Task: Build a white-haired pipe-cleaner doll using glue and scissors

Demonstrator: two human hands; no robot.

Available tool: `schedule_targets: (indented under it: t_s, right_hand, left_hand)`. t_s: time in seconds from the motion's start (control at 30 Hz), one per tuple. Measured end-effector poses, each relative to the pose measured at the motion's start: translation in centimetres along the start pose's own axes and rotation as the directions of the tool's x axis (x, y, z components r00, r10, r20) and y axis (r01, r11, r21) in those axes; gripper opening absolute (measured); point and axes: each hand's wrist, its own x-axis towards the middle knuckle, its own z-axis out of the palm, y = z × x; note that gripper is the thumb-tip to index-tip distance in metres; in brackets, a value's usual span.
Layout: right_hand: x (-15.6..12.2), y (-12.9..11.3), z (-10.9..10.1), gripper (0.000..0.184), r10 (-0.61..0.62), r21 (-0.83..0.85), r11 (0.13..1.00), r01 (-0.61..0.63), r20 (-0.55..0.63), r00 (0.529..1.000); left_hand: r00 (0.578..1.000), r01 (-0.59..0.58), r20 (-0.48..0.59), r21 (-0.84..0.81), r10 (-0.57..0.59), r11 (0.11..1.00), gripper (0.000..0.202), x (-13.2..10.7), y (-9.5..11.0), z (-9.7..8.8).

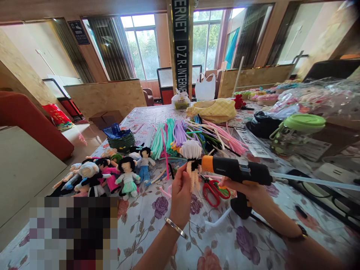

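My left hand [181, 195] is closed on a small pipe-cleaner doll [192, 162] with white hair and a yellow body, held upright above the table. My right hand [250, 193] grips a black and orange hot glue gun [239, 173]. The gun's nozzle touches the doll at its neck. A clear glue stick [315, 181] sticks out of the gun's back to the right. Red-handled scissors [215, 190] lie on the floral tablecloth [157, 228] just under the gun.
Several finished dolls [112, 174] lie at the left of the table. Bundles of coloured pipe cleaners [191, 137] are spread behind the doll. A green-lidded jar [295, 131], a yellow checked bag [212, 109] and plastic bags stand further back. The lower left is blurred out.
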Motion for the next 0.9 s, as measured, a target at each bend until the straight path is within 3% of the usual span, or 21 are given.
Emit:
schedule_targets:
  t_s: [0.17,0.47,0.67,0.9]
  right_hand:
    - [0.2,0.1,0.0,0.018,0.07,0.053,0.996,-0.071,0.016,0.997]
    - [-0.2,-0.3,0.0,0.023,0.115,0.067,0.991,-0.114,-0.01,0.993]
    - [-0.4,-0.8,0.1,0.026,0.176,0.022,0.984,-0.175,-0.041,0.983]
    - [-0.5,-1.0,0.0,0.025,0.16,-0.028,0.987,-0.16,-0.019,0.987]
  left_hand:
    - [1.0,0.006,0.01,-0.045,-0.006,0.999,0.042,-0.2,0.2,0.1]
    - [0.999,0.041,-0.003,-0.113,-0.041,0.993,0.042,-0.4,0.6,0.5]
    - [1.0,-0.021,0.021,-0.06,0.023,0.998,0.041,0.0,-0.3,0.0]
    - [0.997,-0.07,0.042,0.059,0.068,0.996,0.04,0.2,-0.6,-0.3]
